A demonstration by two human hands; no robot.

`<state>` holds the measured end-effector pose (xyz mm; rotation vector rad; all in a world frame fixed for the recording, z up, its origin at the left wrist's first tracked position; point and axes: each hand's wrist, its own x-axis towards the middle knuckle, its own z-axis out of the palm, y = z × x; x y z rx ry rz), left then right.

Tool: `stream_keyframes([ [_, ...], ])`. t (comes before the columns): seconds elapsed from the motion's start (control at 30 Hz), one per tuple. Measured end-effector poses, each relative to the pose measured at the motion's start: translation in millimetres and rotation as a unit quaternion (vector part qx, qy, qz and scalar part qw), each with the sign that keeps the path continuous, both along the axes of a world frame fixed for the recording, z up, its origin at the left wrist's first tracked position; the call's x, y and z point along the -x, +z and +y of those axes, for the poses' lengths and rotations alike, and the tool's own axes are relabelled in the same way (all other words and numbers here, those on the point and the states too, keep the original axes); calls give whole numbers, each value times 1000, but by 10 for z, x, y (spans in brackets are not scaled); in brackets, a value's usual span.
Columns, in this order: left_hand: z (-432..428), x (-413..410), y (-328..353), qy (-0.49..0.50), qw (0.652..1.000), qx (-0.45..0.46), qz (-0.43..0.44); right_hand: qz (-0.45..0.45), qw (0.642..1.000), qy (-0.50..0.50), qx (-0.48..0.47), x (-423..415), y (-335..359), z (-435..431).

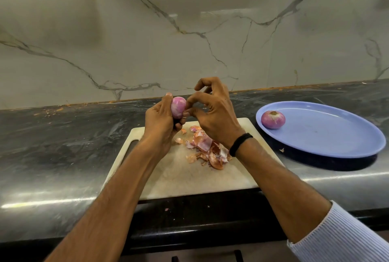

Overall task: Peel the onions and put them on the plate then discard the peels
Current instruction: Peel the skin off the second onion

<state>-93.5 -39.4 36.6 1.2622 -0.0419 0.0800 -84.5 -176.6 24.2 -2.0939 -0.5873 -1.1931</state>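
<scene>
No readable text, labels, brands or numbers anywhere; wide-angle view perhaps too soft for fine print.

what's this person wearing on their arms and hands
Both hands are bare, no gloves or rings visible. The right hand has a black band around its wrist, and a light blue finely striped sleeve pushed up the forearm. The left hand and forearm are bare.

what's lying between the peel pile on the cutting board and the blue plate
In the head view, between the peel pile and blue plate: the right wrist's black band, bare cutting board, then dark counter.
</scene>
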Motion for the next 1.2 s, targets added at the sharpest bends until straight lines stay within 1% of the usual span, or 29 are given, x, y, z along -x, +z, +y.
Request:
stream_keyframes([
  [0.23,-3,-21,-9,4,1000,17,9,-13,1000,-5,-12,22,2,30],
  [0.37,3,-37,2,-2,999,31,29,-10,1000,-5,0,20,12,26],
  [0.5,12,-38,39,-23,997,51,57,19,1000,4,-10,31,11,7],
  [0.63,14,-71,17,-44,994,57,85,69,998,-4,-8,49,20,4],
  [0.77,9,-89,-6,-77,990,78,93,103,995,-11,-2,61,20,5],
  [0.87,39,-125,6,-95,988,91,83,107,992,-35,-54,62,61,-67],
  [0.93,60,-135,12,-99,987,98,80,86,989,-50,-106,74,101,-125],
  [1.0,72,-126,10,-97,987,99,84,70,987,-44,-136,96,129,-151],
  [1.1,77,-117,9,-91,987,96,90,69,989,-43,-120,110,123,-151],
  [1.2,85,-117,17,-81,987,100,98,91,990,-59,-89,58,86,-153],
])
